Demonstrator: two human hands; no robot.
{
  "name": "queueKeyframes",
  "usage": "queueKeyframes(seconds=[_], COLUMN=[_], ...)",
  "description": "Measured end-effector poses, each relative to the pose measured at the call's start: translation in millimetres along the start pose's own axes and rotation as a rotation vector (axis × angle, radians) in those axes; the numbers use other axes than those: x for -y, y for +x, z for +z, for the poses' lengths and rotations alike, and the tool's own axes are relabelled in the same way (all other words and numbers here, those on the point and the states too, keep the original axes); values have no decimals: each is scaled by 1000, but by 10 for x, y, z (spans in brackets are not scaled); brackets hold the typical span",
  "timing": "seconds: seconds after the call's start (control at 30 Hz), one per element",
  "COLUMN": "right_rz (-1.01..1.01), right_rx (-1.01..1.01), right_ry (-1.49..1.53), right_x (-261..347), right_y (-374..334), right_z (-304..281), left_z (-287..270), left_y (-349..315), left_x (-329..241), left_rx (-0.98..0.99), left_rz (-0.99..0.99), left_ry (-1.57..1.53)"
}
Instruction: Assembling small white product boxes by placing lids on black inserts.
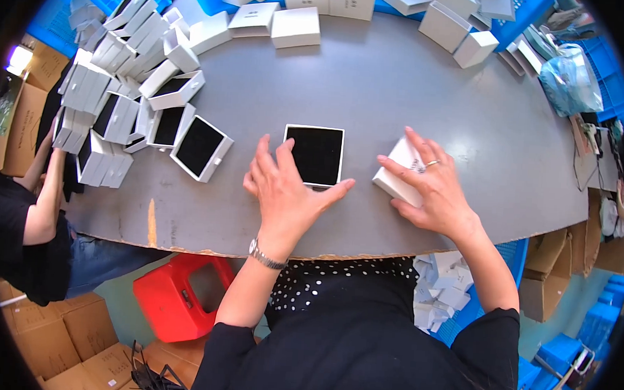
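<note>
In front of me on the table lies a small white box tray [317,156] with a black padded insert facing up. My left hand [282,186] is at its left and near edges, fingers spread and thumb stretched toward the near right corner; whether the fingertips touch it I cannot tell. To the right, my right hand [432,187] has its fingers and thumb around a white box [400,173], which sits tilted on or just over the table. The hand hides part of this box. A gap of bare tabletop lies between the two pieces.
Many white trays with black inserts [200,148] are heaped at the left of the grey table [471,111]. White boxes [296,27] line the far edge beside blue crates. At left a co-worker's arm [43,205] reaches to the stacks. A red stool [176,297] stands below.
</note>
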State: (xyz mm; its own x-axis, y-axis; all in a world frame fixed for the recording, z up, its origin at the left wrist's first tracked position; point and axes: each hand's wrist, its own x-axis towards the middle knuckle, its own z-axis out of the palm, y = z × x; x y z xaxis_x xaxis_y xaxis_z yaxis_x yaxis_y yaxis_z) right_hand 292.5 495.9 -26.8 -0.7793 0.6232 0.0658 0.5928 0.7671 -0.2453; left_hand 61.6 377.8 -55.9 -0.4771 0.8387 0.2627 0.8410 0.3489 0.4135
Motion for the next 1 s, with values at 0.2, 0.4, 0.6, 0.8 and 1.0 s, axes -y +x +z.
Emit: queueKeyframes(seconds=[0.2,0.4,0.6,0.8,1.0], right_rz=[-209,-434,-541,-458,-488], right_rx=[-59,45,102,-126,266], right_ry=[201,300,362,513,174], right_x=[-189,-130,-114,173,177], right_y=[45,143,256,306,273], right_z=[-32,-55,19,252,-270], left_z=[200,-7,10,429,72], left_y=[114,184,231,54,99], left_x=[18,132,210,-277,44], left_rx=[151,425,570,236,195], left_rz=[384,631,635,269,140], left_ry=[-332,-474,-606,-1060,-821])
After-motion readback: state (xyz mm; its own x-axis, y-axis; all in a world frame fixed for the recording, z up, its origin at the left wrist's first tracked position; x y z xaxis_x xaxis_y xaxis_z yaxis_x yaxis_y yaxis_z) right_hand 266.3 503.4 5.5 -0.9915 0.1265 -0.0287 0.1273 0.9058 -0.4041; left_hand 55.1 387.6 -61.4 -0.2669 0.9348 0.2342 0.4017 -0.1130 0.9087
